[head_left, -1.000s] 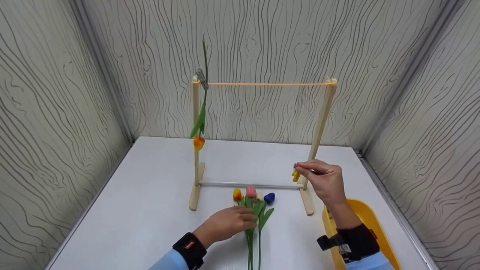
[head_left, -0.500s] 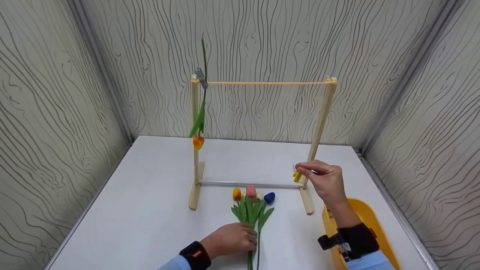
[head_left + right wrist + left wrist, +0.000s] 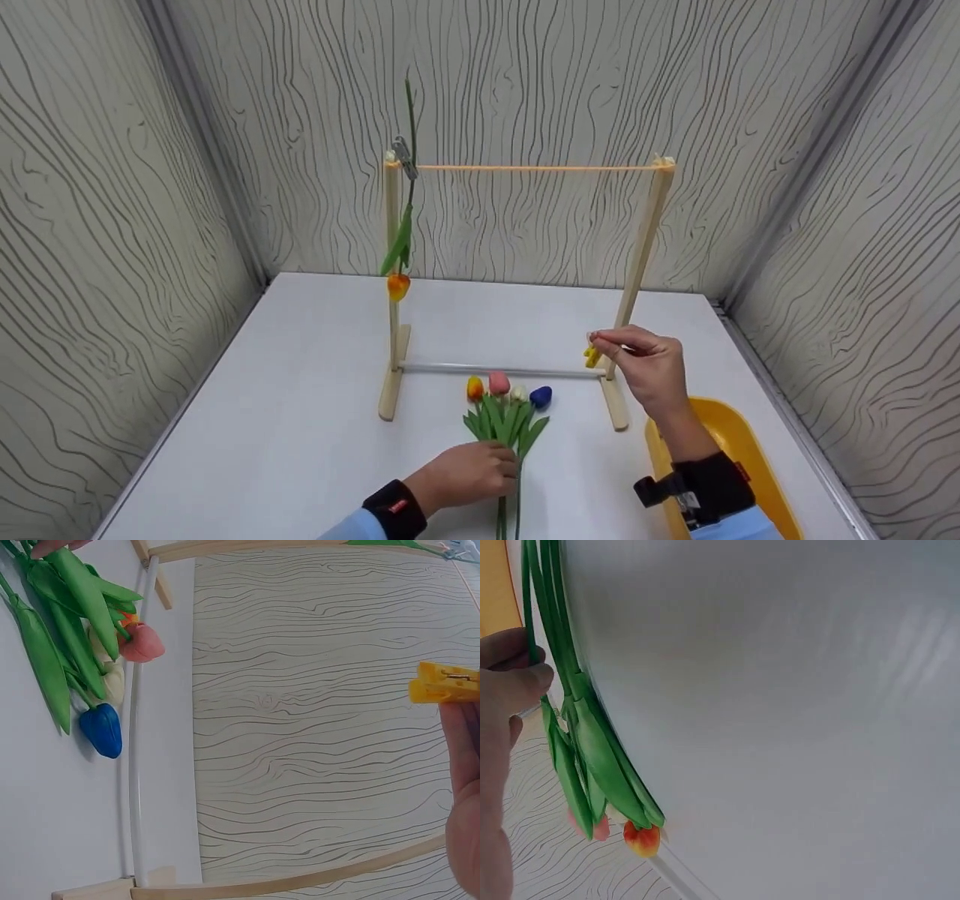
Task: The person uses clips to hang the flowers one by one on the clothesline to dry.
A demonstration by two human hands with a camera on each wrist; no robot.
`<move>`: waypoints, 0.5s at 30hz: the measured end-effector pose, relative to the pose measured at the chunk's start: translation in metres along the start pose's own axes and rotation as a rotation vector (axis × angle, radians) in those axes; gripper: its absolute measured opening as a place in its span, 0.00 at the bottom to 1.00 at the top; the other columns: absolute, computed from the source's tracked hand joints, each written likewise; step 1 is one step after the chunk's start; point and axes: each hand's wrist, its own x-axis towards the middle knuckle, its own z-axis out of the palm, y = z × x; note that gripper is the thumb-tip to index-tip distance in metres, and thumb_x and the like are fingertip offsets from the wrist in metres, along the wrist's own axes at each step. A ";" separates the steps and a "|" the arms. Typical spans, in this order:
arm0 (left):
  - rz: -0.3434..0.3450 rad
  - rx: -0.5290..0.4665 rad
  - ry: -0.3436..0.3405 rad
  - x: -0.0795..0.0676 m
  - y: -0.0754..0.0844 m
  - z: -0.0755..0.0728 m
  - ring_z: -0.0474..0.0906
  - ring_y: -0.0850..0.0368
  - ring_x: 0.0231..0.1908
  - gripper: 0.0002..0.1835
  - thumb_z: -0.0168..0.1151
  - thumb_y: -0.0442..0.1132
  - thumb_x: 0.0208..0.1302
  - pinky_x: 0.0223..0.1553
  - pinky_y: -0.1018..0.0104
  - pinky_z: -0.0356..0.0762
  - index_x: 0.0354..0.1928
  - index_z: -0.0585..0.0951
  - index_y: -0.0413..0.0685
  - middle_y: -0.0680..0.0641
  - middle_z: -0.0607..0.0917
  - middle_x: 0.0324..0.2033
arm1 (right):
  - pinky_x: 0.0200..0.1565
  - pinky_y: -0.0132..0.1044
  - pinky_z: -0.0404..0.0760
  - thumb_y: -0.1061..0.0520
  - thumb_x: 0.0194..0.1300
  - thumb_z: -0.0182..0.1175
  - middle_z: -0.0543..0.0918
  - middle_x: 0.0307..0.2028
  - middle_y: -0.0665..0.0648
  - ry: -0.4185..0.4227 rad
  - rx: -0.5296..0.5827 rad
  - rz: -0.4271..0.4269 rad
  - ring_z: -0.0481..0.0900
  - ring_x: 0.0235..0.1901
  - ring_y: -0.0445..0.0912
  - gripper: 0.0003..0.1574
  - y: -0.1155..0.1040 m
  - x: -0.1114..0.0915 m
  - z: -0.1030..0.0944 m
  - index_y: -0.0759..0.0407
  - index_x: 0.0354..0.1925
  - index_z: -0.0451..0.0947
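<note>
Lower along the stems than a second ago, the left hand (image 3: 476,474) now pinches one green stem (image 3: 528,615) of the bunch between thumb and fingers; the pink tulip (image 3: 499,382) has shifted slightly leftward in the head view, and the white tulip (image 3: 519,393) beside it shows more plainly. Scarcely changed in place, the right hand (image 3: 651,371) holds one yellow clothespin (image 3: 444,684) at its fingertips, raised near the frame's right post (image 3: 643,247). Both hands are thus clamped on something and well apart from each other. Counting the blooms lying on the counter (image 3: 300,375), one is orange-yellow (image 3: 475,388), one pink, one blue (image 3: 541,397) and at least one white; whether a second white one sits behind the leaves I cannot tell. One more tulip, an orange one (image 3: 398,286), hangs head down from the single cord (image 3: 532,168), fastened by one grey clip (image 3: 406,159) just beside the left post (image 3: 391,217). Two posts, two feet and one pale rod (image 3: 502,369) make up the frame. One yellow tub (image 3: 752,442) stands at the right, partly behind the right forearm.
</note>
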 end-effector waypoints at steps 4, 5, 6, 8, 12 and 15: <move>-0.019 0.057 -0.033 0.004 0.001 0.003 0.84 0.68 0.62 0.15 0.70 0.43 0.75 0.72 0.74 0.77 0.59 0.90 0.68 0.64 0.91 0.56 | 0.48 0.28 0.91 0.76 0.63 0.72 0.96 0.37 0.47 -0.014 0.023 -0.029 0.94 0.40 0.38 0.08 0.002 -0.001 0.001 0.75 0.42 0.91; -0.022 0.064 -0.038 0.005 0.002 0.004 0.84 0.68 0.62 0.15 0.70 0.43 0.75 0.74 0.73 0.76 0.59 0.90 0.68 0.64 0.91 0.56 | 0.47 0.27 0.91 0.76 0.62 0.72 0.96 0.37 0.47 -0.017 0.032 -0.036 0.94 0.40 0.38 0.08 0.003 -0.001 0.001 0.75 0.42 0.90; -0.023 0.069 -0.040 0.006 0.002 0.004 0.84 0.69 0.62 0.14 0.70 0.42 0.76 0.74 0.72 0.75 0.58 0.90 0.68 0.64 0.92 0.56 | 0.47 0.27 0.91 0.77 0.62 0.72 0.96 0.37 0.47 -0.019 0.043 -0.046 0.94 0.40 0.38 0.08 0.004 -0.001 0.001 0.76 0.42 0.90; -0.021 0.079 -0.031 0.007 0.002 0.004 0.85 0.69 0.61 0.14 0.69 0.42 0.76 0.75 0.72 0.75 0.57 0.90 0.68 0.65 0.92 0.55 | 0.46 0.28 0.91 0.77 0.61 0.72 0.96 0.37 0.47 -0.023 0.062 -0.062 0.94 0.40 0.38 0.08 0.006 -0.001 0.001 0.77 0.41 0.90; -0.021 0.073 0.027 0.006 0.001 0.002 0.87 0.70 0.57 0.12 0.70 0.41 0.76 0.73 0.73 0.76 0.55 0.91 0.67 0.65 0.93 0.52 | 0.46 0.27 0.91 0.78 0.61 0.72 0.96 0.37 0.48 -0.028 0.077 -0.079 0.94 0.40 0.38 0.08 0.007 -0.002 0.001 0.78 0.41 0.89; -0.041 0.014 0.077 0.006 -0.001 -0.001 0.88 0.70 0.56 0.13 0.71 0.40 0.75 0.72 0.71 0.78 0.56 0.92 0.65 0.64 0.94 0.52 | 0.46 0.27 0.91 0.77 0.61 0.73 0.96 0.37 0.48 -0.021 0.058 -0.063 0.94 0.40 0.38 0.08 0.007 -0.003 0.000 0.77 0.41 0.90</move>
